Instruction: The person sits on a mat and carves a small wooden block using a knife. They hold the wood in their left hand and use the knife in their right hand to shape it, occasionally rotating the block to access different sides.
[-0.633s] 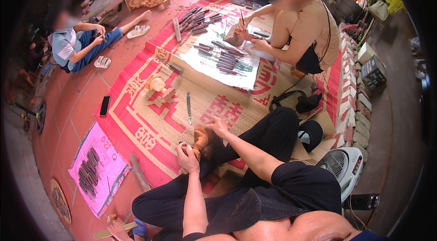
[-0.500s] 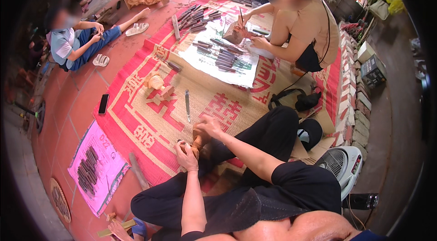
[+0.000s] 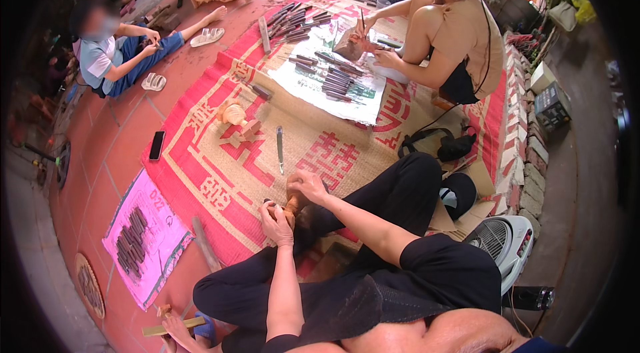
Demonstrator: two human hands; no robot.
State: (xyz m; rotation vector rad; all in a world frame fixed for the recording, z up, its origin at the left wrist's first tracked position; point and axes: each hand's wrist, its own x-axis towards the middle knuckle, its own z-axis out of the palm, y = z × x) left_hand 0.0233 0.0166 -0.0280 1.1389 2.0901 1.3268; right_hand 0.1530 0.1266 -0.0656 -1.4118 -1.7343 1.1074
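Observation:
Low over the mat, in front of my folded legs, I hold a brown carved wooden piece (image 3: 291, 208). My left hand (image 3: 277, 228) is closed round its near end, and a small dark tip, too small to name, shows by the fingers. My right hand (image 3: 309, 186) is closed over the far end and hides much of it. Just beyond my hands a slim knife (image 3: 280, 151) lies on the mat. Farther off to the left rests a paler carved wooden figure (image 3: 233, 114), with a dark-handled chisel (image 3: 259, 90) behind it.
The red-and-straw mat (image 3: 313, 130) bears a white sheet (image 3: 357, 110) with several carving tools. A co-worker (image 3: 460, 40) sits beyond it. At left lie a phone (image 3: 157, 145) and a pink sack (image 3: 160, 226) with tools. A fan (image 3: 500, 243) stands at right.
The whole view has shifted slightly, so the mat and tools appear a little farther right. Both my hands keep hold of the wooden piece, with little visible movement.

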